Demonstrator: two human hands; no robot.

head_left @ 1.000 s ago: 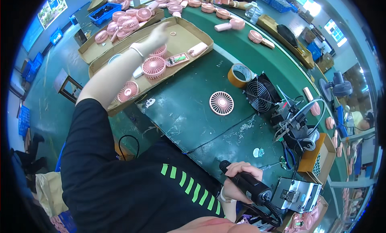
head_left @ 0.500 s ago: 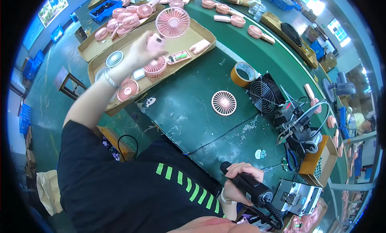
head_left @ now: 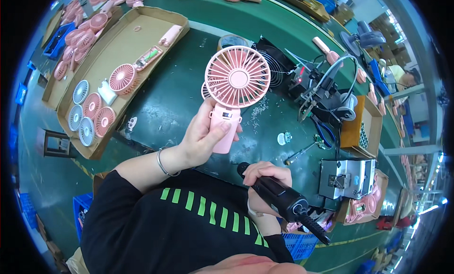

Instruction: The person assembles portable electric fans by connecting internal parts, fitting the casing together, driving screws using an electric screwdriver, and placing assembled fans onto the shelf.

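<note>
My left hand (head_left: 204, 137) is closed round the handle of a pink handheld fan (head_left: 238, 78), raised upright over the green table (head_left: 184, 80). The fan's round grille faces up at me, and a small dark window shows at the top of its handle. Behind it, partly hidden, lies a loose pink fan grille (head_left: 206, 90). My right hand (head_left: 268, 178) grips a black corded electric screwdriver (head_left: 280, 197) near the table's front edge. Its tip points up and left, below the fan handle, not touching it.
At left a cardboard tray (head_left: 106, 42) holds white and pink grilles and fan parts. A tape roll (head_left: 232, 40) and black cooling fan (head_left: 272, 61) stand behind the held fan. Right of them are a machine with a solder spool (head_left: 349, 101), blue-handled pliers (head_left: 323, 131) and a metal box device (head_left: 347, 178).
My left hand has brought the pink fan from over the cardboard tray to the middle, in front of me. The view has turned rightward; my right hand still holds the screwdriver.
</note>
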